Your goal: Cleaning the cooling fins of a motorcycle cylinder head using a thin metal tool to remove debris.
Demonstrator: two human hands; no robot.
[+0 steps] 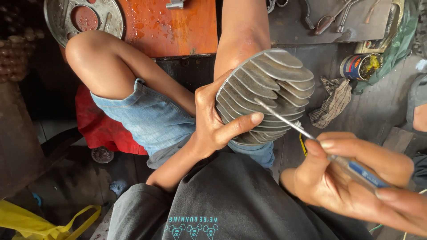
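My left hand grips a grey finned metal engine cylinder, thumb laid across its fins, resting it against my knee. My right hand holds a screwdriver with a blue handle. Its thin metal shaft points up and left, and the tip sits between the fins near the cylinder's middle.
I sit on a red stool in denim shorts. A round metal plate lies on a wet orange board at the top. A grease tin, a checked rag and pliers lie at the right. A yellow bag is at lower left.
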